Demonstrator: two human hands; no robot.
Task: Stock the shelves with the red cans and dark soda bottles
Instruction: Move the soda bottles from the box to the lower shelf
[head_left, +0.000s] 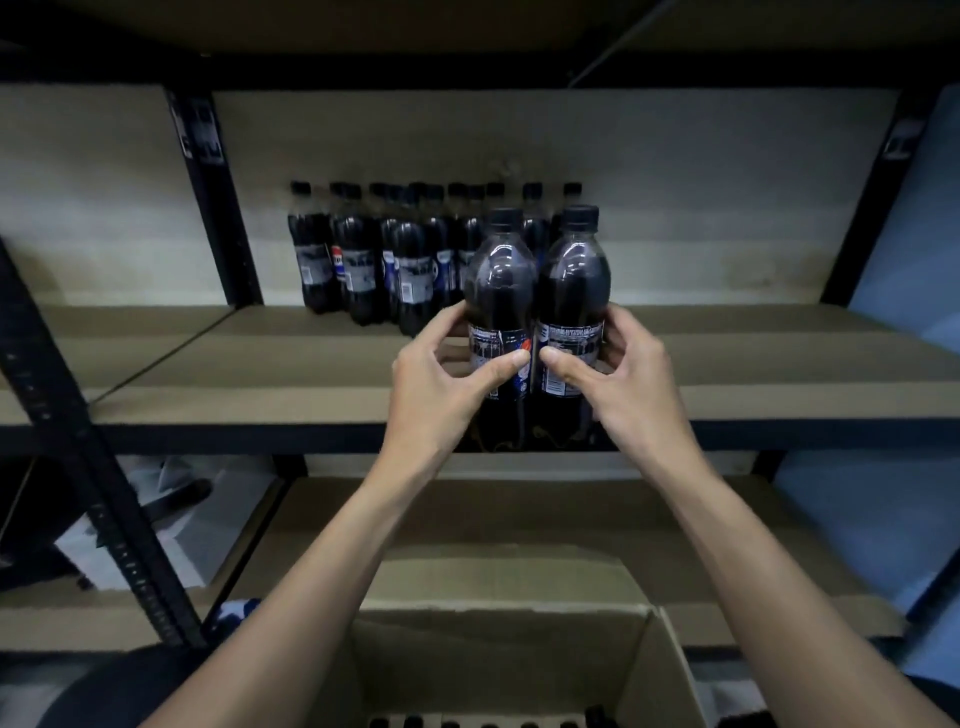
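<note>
Two dark soda bottles (black caps, labelled), upright, touching, hand-held

A shop stockroom. Black metal racking carries board shelves with dark soda bottles grouped at the back. An open cardboard box of more sits below.

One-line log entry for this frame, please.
left hand: grips left bottle | right hand: grips right bottle | bottles: upright, side by side, at shelf front edge | stocked bottles: shelf rear | box: below, open
</note>
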